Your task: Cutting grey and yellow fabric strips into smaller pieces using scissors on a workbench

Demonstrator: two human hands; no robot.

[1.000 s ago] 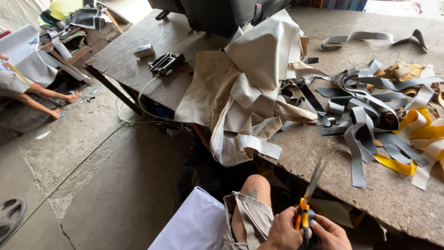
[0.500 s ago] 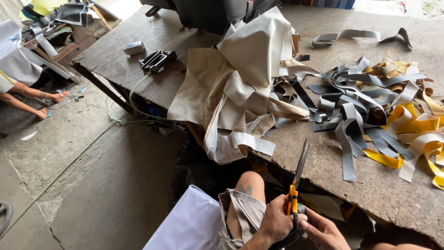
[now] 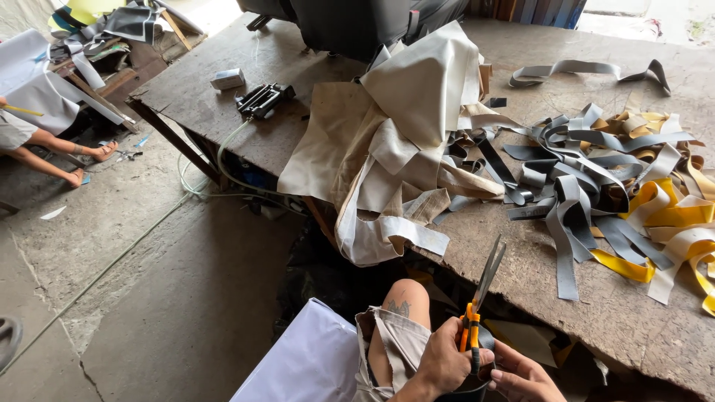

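Scissors gripped upright at the near edge of the bench

Nearest, the orange-handled scissors [image 3: 477,313] are clasped at the handle loops by the left hand [image 3: 439,365], blades up and slightly parted; the right hand [image 3: 525,376] is curled on a dark strip [image 3: 477,372] just below. The scissors are judged rigid, light and sharp, best taken by the handles. Farther off lie limp, soft grey and yellow strips [image 3: 596,201] and cream sheeting [image 3: 395,149] on the worn table [image 3: 521,260]

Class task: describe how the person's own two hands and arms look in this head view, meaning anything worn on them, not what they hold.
Both are bare: the left hand and right hand wear no gloves, and no rings or watch show. No sleeve reaches the left wrist, the only one in view. The frame's bottom edge cuts off the forearms.
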